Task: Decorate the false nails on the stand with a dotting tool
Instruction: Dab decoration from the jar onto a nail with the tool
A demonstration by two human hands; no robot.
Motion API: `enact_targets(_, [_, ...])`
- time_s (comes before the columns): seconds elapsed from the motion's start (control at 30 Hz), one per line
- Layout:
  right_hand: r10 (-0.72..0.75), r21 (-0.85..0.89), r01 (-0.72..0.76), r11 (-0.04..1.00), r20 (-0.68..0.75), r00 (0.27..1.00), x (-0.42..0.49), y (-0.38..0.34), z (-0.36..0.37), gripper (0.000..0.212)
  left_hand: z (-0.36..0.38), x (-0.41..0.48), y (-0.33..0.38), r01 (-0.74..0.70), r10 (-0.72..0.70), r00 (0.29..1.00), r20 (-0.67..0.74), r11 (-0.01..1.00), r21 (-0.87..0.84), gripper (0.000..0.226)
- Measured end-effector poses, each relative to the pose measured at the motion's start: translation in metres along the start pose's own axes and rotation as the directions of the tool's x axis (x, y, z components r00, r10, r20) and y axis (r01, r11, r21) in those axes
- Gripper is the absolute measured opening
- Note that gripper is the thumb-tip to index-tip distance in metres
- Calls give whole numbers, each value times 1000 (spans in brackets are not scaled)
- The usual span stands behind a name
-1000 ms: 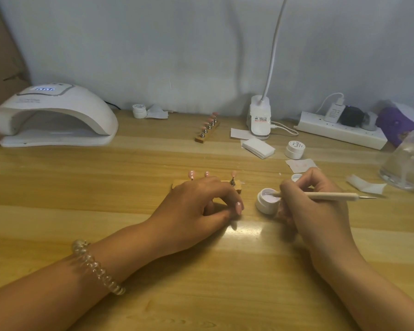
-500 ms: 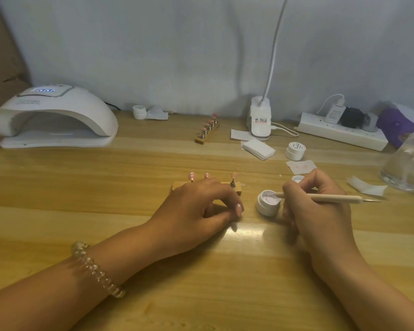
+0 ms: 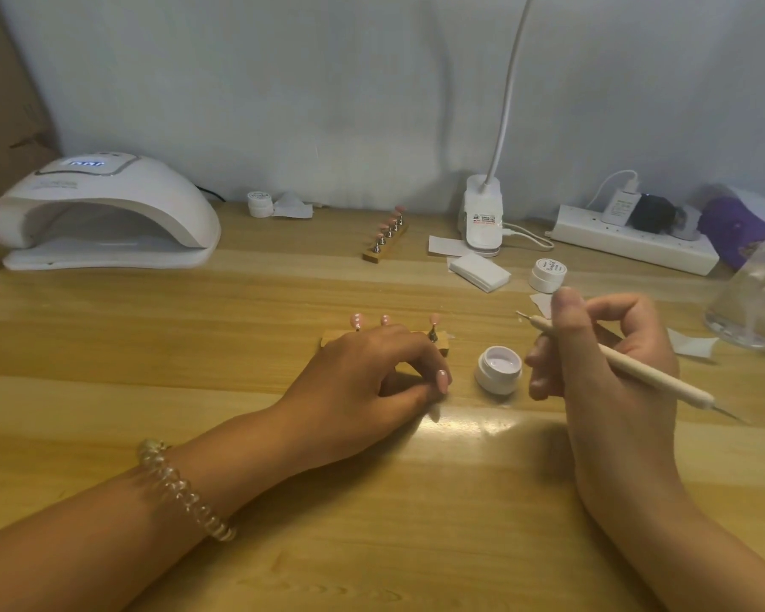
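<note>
Wooden table (image 3: 107,346): stand (image 3: 331,340) is gripped by the left hand (image 3: 367,386), with an open gel pot (image 3: 498,368) set just right of it. Dotting tool (image 3: 654,375) is pinched in the right hand (image 3: 610,413), raised right of the stand, clear of the false nails (image 3: 356,321); dotting is judged mostly undone.

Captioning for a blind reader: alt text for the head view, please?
The right hand holds a dotting tool beside an open white jar, while the left hand holds a wooden stand of pink false nails. A nail lamp sits far left.

Open jar (image 3: 498,368) (lidless) stands between stand (image 3: 329,338) and right hand (image 3: 606,413).
</note>
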State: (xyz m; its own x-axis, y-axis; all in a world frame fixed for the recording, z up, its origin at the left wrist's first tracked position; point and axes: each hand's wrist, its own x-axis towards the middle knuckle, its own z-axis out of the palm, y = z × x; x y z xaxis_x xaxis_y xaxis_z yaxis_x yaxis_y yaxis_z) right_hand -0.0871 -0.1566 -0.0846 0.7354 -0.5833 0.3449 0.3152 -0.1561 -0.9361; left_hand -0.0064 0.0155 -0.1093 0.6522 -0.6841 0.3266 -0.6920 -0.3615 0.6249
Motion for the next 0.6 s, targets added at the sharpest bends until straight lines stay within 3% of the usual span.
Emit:
enact_targets(0.23, [245, -2, -250, 968, 189, 951, -15, 6, 8, 28, 0, 0, -1, -5, 5, 1000, -4, 1000, 1, 2])
enact_targets(0.4, [261, -129, -237, 963, 230, 937, -14, 7, 11, 21, 0, 1, -1, -6, 6, 1000, 5, 1000, 6, 6])
enact_targets(0.6, [276, -144, -247, 958, 238, 931, -14, 8, 11, 20, 0, 1, -1, -8, 8, 1000, -1, 1000, 5, 7])
